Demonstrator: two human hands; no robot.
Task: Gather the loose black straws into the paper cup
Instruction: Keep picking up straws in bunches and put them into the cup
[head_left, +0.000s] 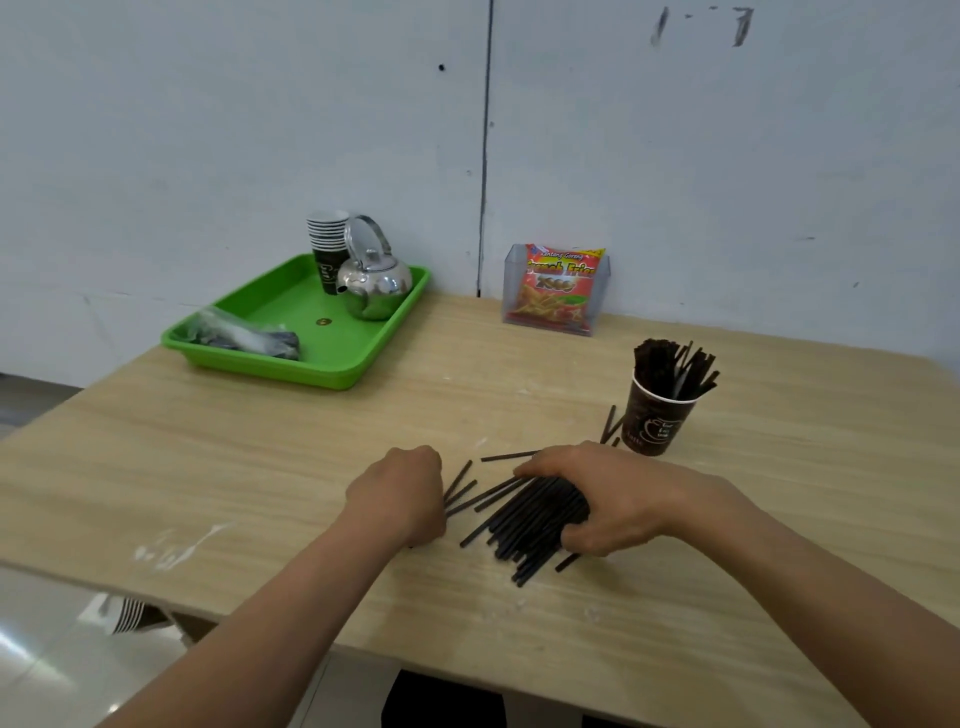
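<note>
Right hand (618, 499): curled round a bundle of straws (530, 519) that lies flat on the table (208, 467), with the thumb on the near side and the fingers over the top.
Left hand (400, 493): fingers are curled under, against the ends of a few stray straws (458, 480); whether these are pinched cannot be told.
Cup (657, 423): stood upright just beyond the right hand and packed with straws; a couple more lie at its left.
Tray (291, 371): green, at the far left; a kettle (376, 283), a cup stack (328, 244) and a plastic bag (244, 335) are held in it.
Snack packet (558, 286): stood in a clear holder (511, 260) by the wall.
</note>
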